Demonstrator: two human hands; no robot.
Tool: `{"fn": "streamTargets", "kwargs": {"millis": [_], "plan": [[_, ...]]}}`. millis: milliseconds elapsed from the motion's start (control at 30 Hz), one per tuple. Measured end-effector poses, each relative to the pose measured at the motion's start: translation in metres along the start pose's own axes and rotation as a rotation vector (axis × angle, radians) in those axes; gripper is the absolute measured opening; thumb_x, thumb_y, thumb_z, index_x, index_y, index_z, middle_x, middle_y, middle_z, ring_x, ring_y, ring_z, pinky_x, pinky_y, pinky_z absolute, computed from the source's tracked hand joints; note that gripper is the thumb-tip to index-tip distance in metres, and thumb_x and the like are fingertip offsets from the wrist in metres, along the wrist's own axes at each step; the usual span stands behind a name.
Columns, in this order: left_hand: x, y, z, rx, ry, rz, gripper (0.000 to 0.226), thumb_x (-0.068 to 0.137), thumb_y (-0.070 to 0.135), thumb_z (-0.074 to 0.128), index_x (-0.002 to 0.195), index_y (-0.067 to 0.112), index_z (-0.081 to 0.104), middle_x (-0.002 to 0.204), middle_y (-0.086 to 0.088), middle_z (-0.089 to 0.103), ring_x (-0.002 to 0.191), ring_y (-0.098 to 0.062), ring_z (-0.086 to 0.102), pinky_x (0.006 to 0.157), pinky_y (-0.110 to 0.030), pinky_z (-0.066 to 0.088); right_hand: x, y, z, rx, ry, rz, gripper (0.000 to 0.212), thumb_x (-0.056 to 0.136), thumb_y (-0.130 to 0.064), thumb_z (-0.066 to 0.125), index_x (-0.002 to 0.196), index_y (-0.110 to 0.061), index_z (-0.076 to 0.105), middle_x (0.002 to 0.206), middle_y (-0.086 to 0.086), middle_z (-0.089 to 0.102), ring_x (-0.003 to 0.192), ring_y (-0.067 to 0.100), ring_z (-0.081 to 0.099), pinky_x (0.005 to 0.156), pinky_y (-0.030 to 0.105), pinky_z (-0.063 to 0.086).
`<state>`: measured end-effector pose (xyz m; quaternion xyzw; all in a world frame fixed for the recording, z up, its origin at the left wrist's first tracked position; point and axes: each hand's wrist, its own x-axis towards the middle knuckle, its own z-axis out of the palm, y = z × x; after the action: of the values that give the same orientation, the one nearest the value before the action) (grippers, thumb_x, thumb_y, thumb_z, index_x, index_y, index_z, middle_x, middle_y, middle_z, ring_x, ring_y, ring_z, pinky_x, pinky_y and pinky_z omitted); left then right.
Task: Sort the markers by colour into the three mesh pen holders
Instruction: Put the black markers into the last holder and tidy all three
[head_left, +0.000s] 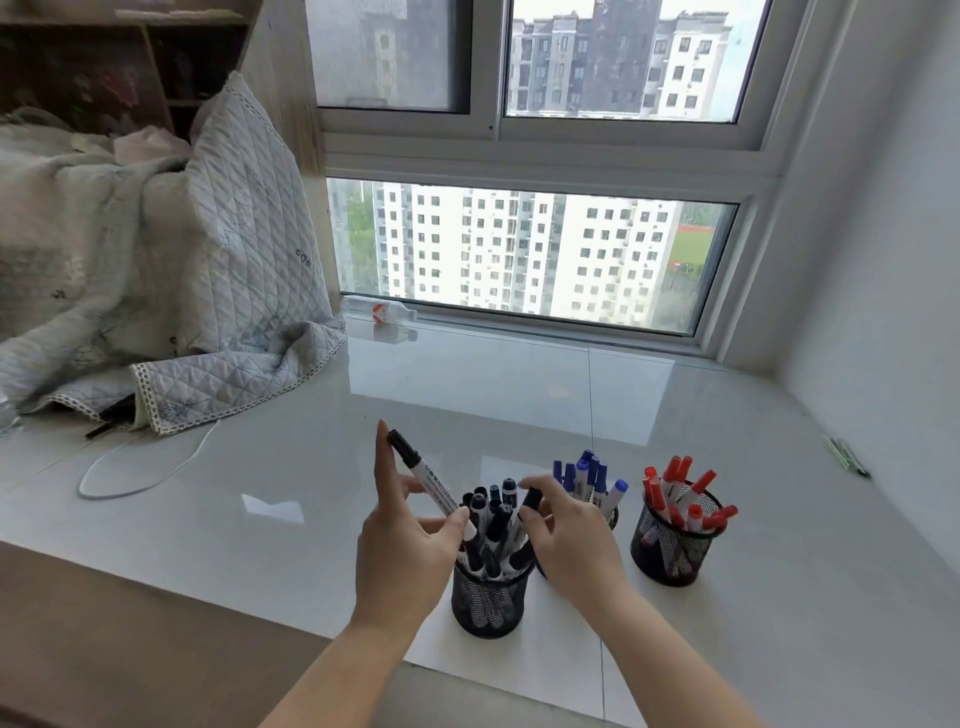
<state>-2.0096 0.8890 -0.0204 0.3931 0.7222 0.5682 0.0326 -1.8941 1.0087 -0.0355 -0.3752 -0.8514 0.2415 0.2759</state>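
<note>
Low in the frame, near the middle, the left hand (405, 545) is pinching a black marker (428, 478) between thumb and fingers; the cap end is pointing up & to the upper left, the other end is sitting right over the black holder (488, 597). The right hand (566, 540) is just beside it, w/ fingers curling round another dark-capped marker (531, 500) at the top of the same cup. That holder is already looking full of black-capped pens. A bit farther back & to the right, the blue holder (613, 517) is mostly hiding behind the right hand, but blue caps are sticking up out of it. Further right, the red holder (670, 545) is standing on its own w/ red-capped pens inside. All three cups are standing on the shiny white sill (519, 405), and each cup is showing just one colour. No loose markers are lying on the sill, as far as I can see. So I think the job is nearly done: prob. only the two black ones in the hands are left to drop in. Far right edge, some thin green sticks (847, 457) are lying there, can't tell what they are. Left of middle, a white cable (135, 478) is looping under a quilted blanket (208, 270). Far back by the window (530, 249), a plastic bottle (382, 310) is lying on its side.
</note>
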Motion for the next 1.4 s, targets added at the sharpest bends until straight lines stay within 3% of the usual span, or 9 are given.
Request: {"fn": "streamTargets", "kwargs": {"millis": [100,200,267,433,633,767,900,1200,1400], "plan": [[0.000,0.001,0.001,-0.035,0.010,0.003,0.093,0.080,0.014,0.070,0.137,0.050,0.006,0.091,0.025,0.053,0.055,0.002,0.065,0.048,-0.007,0.045,0.000,0.002,0.001,-0.021,0.017,0.015,0.022,0.092,-0.030,0.050,0.109,-0.030,0.064,0.092,-0.007,0.070,0.086,0.012,0.063,0.074,0.029,0.051],[0.000,0.000,0.004,-0.029,0.004,0.027,0.058,0.082,0.017,0.067,0.116,0.046,0.030,0.092,0.016,0.058,0.057,0.003,0.065,0.046,-0.008,0.043,-0.003,0.002,0.001,0.028,0.041,0.034,0.024,0.091,-0.030,0.052,0.110,-0.029,0.066,0.097,-0.008,0.071,0.087,0.009,0.063,0.076,0.025,0.050],[-0.001,-0.001,0.007,-0.042,0.006,0.012,0.042,0.083,0.020,0.066,0.099,0.044,0.035,0.090,0.015,0.061,0.060,0.003,0.065,0.049,-0.009,0.045,-0.003,0.001,0.001,0.046,0.031,0.044,0.025,0.091,-0.029,0.052,0.111,-0.029,0.066,0.098,-0.009,0.071,0.085,0.008,0.063,0.078,0.026,0.050],[-0.008,-0.005,0.018,-0.146,-0.002,-0.052,0.024,0.087,0.020,0.062,0.088,0.033,0.042,0.078,0.015,0.067,0.064,-0.002,0.068,0.058,-0.024,0.057,-0.005,0.002,-0.001,0.060,0.006,0.067,0.024,0.090,-0.030,0.051,0.109,-0.030,0.066,0.097,-0.010,0.070,0.085,0.008,0.063,0.079,0.029,0.051],[-0.006,-0.004,0.025,-0.041,0.014,0.014,0.021,0.083,0.021,0.067,0.090,0.027,0.048,0.073,0.015,0.068,0.069,0.005,0.065,0.059,-0.009,0.047,-0.005,0.001,-0.002,0.065,0.005,0.067,0.024,0.090,-0.031,0.051,0.109,-0.030,0.066,0.096,-0.010,0.071,0.086,0.008,0.063,0.079,0.028,0.051],[-0.012,-0.008,0.027,0.193,0.008,0.045,0.019,0.081,0.028,0.068,0.095,0.025,0.056,0.080,0.010,0.066,0.071,-0.011,0.063,0.059,-0.025,0.047,-0.006,0.003,-0.003,0.053,-0.001,0.063,0.024,0.091,-0.032,0.051,0.110,-0.029,0.065,0.096,-0.010,0.070,0.083,0.005,0.061,0.077,0.024,0.049],[-0.016,-0.010,0.026,0.372,-0.045,0.031,0.025,0.080,0.041,0.063,0.102,0.032,0.054,0.082,0.007,0.059,0.077,-0.015,0.060,0.062,-0.025,0.042,-0.006,0.003,-0.002,0.056,0.000,0.061,0.025,0.091,-0.031,0.051,0.110,-0.029,0.065,0.098,-0.010,0.070,0.084,0.005,0.061,0.078,0.024,0.049],[-0.012,0.003,0.023,0.349,0.123,0.271,0.095,0.063,0.027,0.084,0.138,0.020,0.026,0.071,0.012,0.071,0.070,-0.012,0.069,0.055,-0.018,0.041,-0.007,0.002,-0.003,0.048,-0.010,0.064,0.024,0.091,-0.031,0.051,0.109,-0.028,0.065,0.095,-0.009,0.070,0.082,0.005,0.061,0.077,0.026,0.050],[-0.006,0.006,0.019,0.425,0.064,0.350,0.058,0.074,0.026,0.076,0.118,0.028,0.038,0.082,0.009,0.067,0.057,-0.011,0.065,0.043,-0.022,0.044,-0.005,0.001,-0.003,0.042,-0.013,0.069,0.023,0.090,-0.031,0.051,0.107,-0.028,0.066,0.097,-0.009,0.069,0.084,0.007,0.061,0.079,0.027,0.050]]}}
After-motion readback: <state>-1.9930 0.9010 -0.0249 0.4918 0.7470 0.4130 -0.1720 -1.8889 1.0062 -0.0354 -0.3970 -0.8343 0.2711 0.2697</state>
